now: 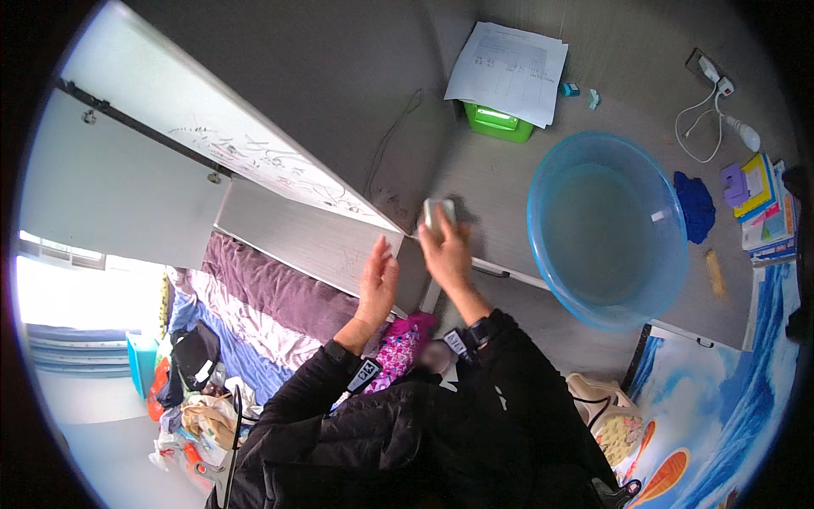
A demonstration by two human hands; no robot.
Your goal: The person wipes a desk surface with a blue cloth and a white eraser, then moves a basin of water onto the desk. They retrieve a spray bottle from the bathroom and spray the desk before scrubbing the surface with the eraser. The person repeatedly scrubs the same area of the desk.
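Note:
My right hand grips a small pale block, probably a sponge or eraser, slightly blurred by motion. It is at the corner where the grey desk top meets a dark side panel. To its left, my left hand holds nothing, its fingers stretched up beside the panel's front end. The white outer face of that panel bears dark and reddish scribbles. Right of my hands stands a large translucent blue basin; whether it holds greyish water I cannot tell.
Papers with writing lie over a green box. A blue cloth, books and a plugged-in white cable are at the right. Bedding and piled bags and clothes lie left. A chair stands below the desk.

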